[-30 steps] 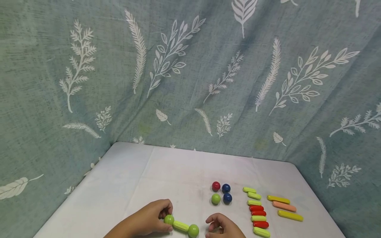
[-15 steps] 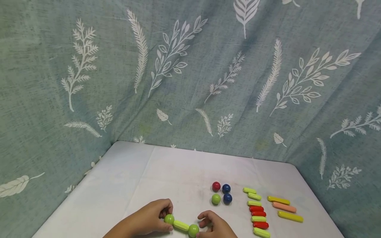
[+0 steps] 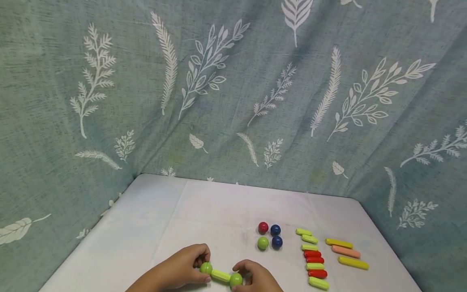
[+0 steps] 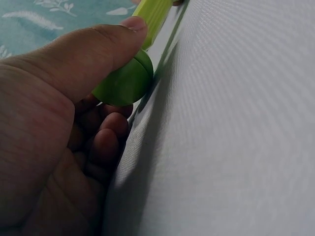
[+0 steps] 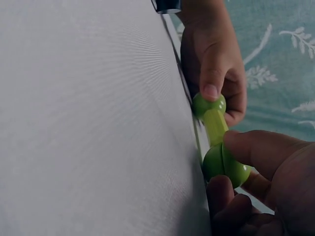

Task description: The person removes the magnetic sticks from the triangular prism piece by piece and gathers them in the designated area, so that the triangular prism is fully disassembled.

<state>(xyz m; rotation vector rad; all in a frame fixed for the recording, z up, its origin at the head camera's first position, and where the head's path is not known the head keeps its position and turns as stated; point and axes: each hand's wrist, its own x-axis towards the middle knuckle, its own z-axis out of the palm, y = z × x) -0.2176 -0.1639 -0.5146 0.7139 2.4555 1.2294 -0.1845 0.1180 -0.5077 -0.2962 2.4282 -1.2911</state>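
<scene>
A yellow-green stick [image 3: 221,276] joins two green balls at the table's near edge. My left hand [image 3: 182,265] pinches the left green ball [image 3: 206,268] between thumb and fingers; in the left wrist view the thumb lies across that ball [image 4: 125,83], its tip by the stick. Around the right green ball [image 3: 236,280] my right hand [image 3: 258,279] curls its thumb and fingers. From the right wrist view, the thumb touches this ball [image 5: 219,164] close to where the stick meets it. Both balls sit at the tabletop.
Beyond the hands stand a red ball [image 3: 263,228], a loose green ball [image 3: 262,243] and two blue balls [image 3: 277,242]. Right of them runs a column of short yellow-green and red sticks [image 3: 316,273]. Longer yellow and orange sticks [image 3: 345,252] lie farther right. A patterned curtain [image 3: 233,101] surrounds the table.
My right hand has moved left from beside the right green ball and now grips it. The left hand has kept its hold on the left ball.
</scene>
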